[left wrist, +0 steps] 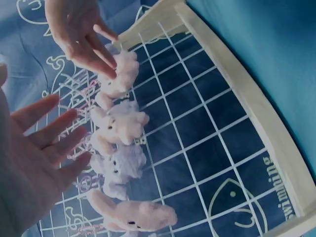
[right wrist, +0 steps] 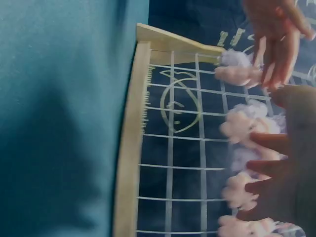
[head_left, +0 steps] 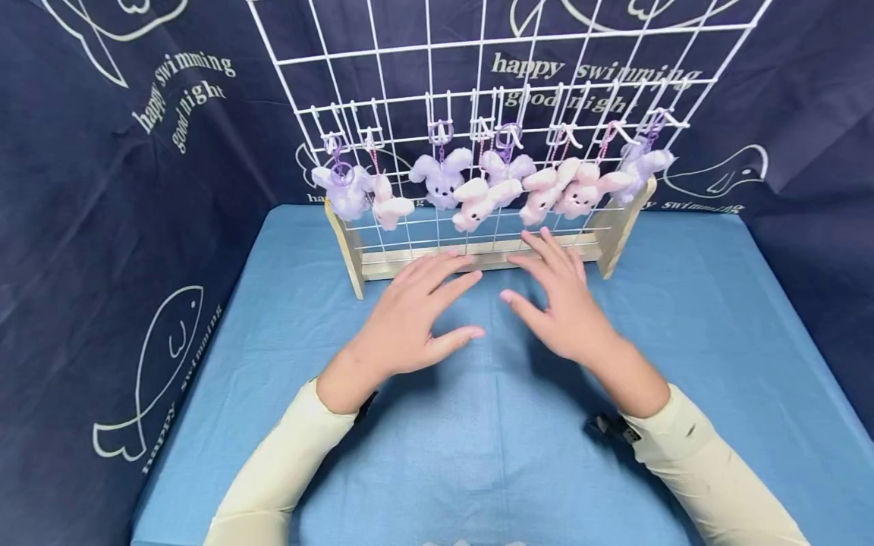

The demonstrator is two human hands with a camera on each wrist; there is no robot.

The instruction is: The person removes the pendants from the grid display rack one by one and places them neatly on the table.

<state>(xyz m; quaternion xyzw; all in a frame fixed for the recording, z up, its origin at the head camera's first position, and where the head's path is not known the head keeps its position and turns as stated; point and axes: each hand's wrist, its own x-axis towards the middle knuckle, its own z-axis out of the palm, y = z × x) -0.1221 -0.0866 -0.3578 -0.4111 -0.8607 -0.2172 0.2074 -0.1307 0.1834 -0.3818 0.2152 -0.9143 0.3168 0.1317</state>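
Both hands hover over the blue cloth in front of a white wire grid rack, fingers spread and holding nothing. My left hand [head_left: 416,315] is left of centre, its thumb pointing right. Facing it across a small gap is my right hand [head_left: 560,303], fingertips toward the rack. Several plush bunny keychains hang from hooks on the grid: a lilac bunny [head_left: 442,178] near the middle, a pink bunny [head_left: 478,203] beside it, another pink bunny [head_left: 582,189] to the right. In the left wrist view, a pink bunny [left wrist: 140,216] hangs lowest in the picture. Neither hand visibly grips a bunny.
The wire grid [head_left: 410,51] stands on a wooden base [head_left: 437,264] with upright wooden ends. Blue cloth [head_left: 471,455] covers the table. Dark navy fabric [head_left: 102,227] printed with fish and lettering hangs behind and at the sides.
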